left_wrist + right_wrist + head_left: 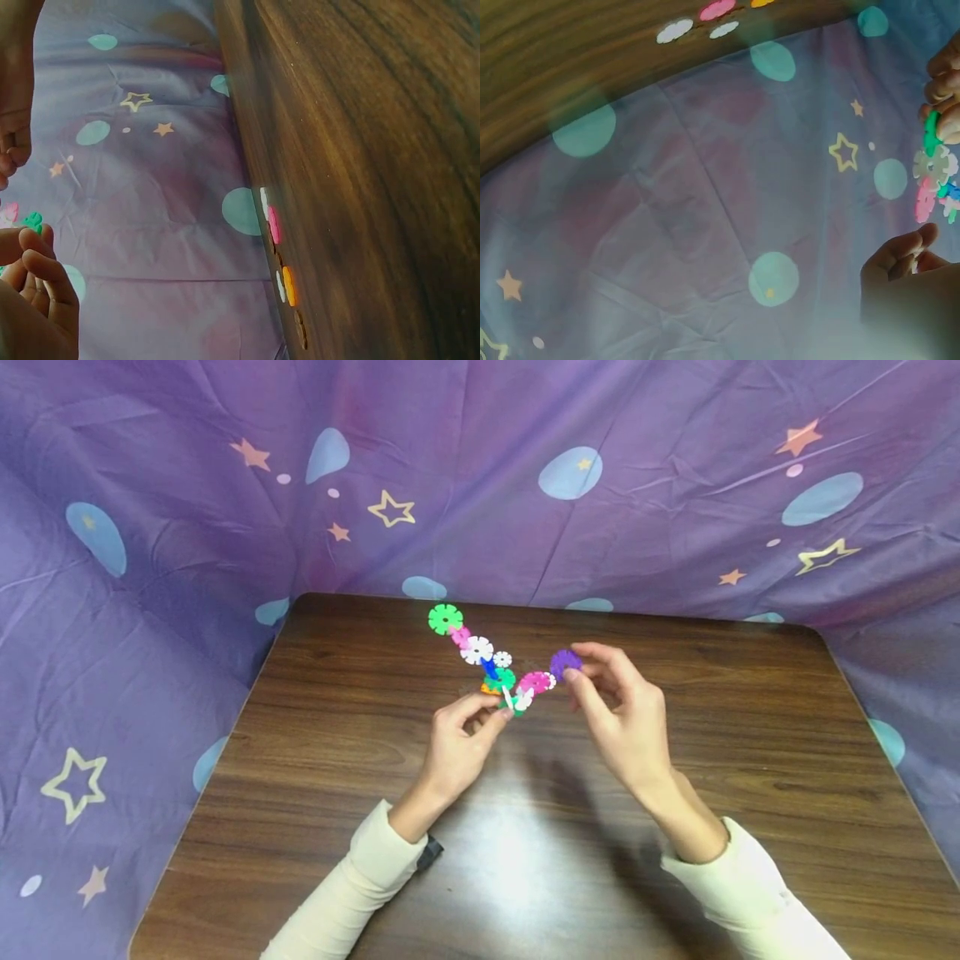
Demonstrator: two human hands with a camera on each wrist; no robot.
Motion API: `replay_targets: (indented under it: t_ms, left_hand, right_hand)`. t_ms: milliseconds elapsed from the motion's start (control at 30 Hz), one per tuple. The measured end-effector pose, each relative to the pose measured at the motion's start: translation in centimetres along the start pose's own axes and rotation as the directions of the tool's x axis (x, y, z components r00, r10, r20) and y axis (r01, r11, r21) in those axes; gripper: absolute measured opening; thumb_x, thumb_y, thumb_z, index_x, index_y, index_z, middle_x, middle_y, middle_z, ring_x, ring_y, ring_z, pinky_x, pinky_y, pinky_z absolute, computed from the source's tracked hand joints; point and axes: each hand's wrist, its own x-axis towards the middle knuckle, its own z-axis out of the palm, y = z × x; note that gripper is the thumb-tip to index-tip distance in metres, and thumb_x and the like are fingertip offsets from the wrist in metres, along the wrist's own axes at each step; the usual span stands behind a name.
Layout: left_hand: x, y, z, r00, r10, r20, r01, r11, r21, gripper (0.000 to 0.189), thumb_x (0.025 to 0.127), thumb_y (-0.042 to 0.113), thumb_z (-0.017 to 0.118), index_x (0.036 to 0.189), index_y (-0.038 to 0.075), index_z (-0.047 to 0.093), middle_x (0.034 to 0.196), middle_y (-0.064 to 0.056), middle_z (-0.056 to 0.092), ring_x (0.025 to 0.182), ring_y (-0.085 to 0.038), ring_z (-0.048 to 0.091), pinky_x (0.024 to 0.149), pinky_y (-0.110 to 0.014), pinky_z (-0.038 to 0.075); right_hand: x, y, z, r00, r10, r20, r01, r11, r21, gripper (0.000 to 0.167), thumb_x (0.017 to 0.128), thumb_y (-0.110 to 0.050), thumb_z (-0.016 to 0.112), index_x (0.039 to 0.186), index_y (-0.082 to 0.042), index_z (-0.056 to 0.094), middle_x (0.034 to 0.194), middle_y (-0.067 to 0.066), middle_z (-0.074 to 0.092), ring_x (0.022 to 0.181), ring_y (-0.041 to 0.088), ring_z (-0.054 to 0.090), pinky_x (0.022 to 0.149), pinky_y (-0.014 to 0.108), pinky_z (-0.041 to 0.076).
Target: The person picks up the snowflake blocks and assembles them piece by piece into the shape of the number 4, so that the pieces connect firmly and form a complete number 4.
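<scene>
Both hands hold a chain of colourful notched plastic discs above the table in the head view. My left hand (pixel 457 747) pinches it at the lower bend, by a green disc (pixel 515 710) with white ones beside it. Between thumb and fingers, my right hand (pixel 630 718) grips a purple disc (pixel 566 665) at the right end, next to a small white disc and a pink disc (pixel 535 682). Up to the left run a blue disc (pixel 490 668), a white disc (pixel 476 650) and a bright green disc (pixel 446 619). Fingers partly hide the held edges.
The wrist views show loose discs on the brown wooden table (pixel 315 810): a pink disc (pixel 274 225), an orange disc (pixel 289 286) and white ones. In the head view I cannot tell loose discs from the chain. A purple patterned cloth (pixel 480 543) hangs behind.
</scene>
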Motion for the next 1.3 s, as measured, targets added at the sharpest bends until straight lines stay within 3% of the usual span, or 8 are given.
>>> replay_targets:
  t_ms: [267,567,967,1133,1300]
  left_hand:
    - [-0.1,0.0,0.1,1.0,-0.005,0.001,0.005,1.0,0.011,0.008,0.086,0.0,0.078,0.093,-0.003,0.076,0.076,-0.015,0.071,0.067,-0.008,0.057,0.06,-0.02,0.053]
    - [-0.2,0.2,0.3,0.999,0.044,-0.007,-0.044,0.999,0.022,0.006,0.087,-0.002,0.076,0.093,-0.004,0.076,0.074,-0.015,0.07,0.066,-0.009,0.057,0.058,-0.02,0.053]
    - [-0.3,0.0,1.2,0.986,0.107,-0.13,-0.107,0.994,0.002,0.006,0.086,-0.004,0.077,0.091,-0.006,0.077,0.068,-0.015,0.067,0.061,-0.005,0.052,0.052,-0.017,0.047]
    - [-0.4,-0.1,1.1,0.991,0.049,-0.127,-0.049,0.999,-0.002,0.007,0.086,-0.004,0.076,0.092,-0.006,0.076,0.069,-0.016,0.069,0.063,-0.004,0.054,0.054,-0.017,0.049]
    - [-0.3,0.2,0.7,0.997,-0.065,-0.042,0.062,0.995,-0.077,0.012,0.087,-0.006,0.072,0.099,-0.008,0.07,0.08,-0.022,0.071,0.065,-0.011,0.062,0.058,-0.02,0.054]
  right_hand:
    - [0.0,0.1,0.5,0.997,-0.074,-0.004,0.074,0.991,-0.113,0.026,0.094,-0.003,0.072,0.12,-0.003,0.07,0.084,0.008,0.076,0.068,-0.005,0.063,0.062,0.01,0.05]
    - [0.1,-0.4,0.6,0.995,-0.093,0.037,0.099,0.975,-0.201,0.025,0.095,-0.008,0.073,0.118,-0.002,0.07,0.089,0.008,0.079,0.076,0.019,0.076,0.074,0.009,0.053]
    - [0.1,-1.2,1.3,0.994,-0.098,0.043,0.105,0.974,-0.2,0.022,0.096,-0.006,0.07,0.117,-0.002,0.071,0.092,0.009,0.08,0.07,0.018,0.073,0.063,0.011,0.05]
    - [0.2,-1.5,1.6,0.995,-0.081,0.061,0.091,0.975,-0.2,0.024,0.095,-0.008,0.072,0.118,-0.003,0.069,0.09,0.007,0.079,0.076,0.019,0.076,0.064,0.015,0.053]
    - [0.3,-1.7,1.7,0.997,-0.042,0.059,0.053,0.981,-0.188,0.024,0.094,-0.01,0.073,0.117,-0.004,0.069,0.088,0.005,0.079,0.077,0.02,0.078,0.058,0.012,0.05]
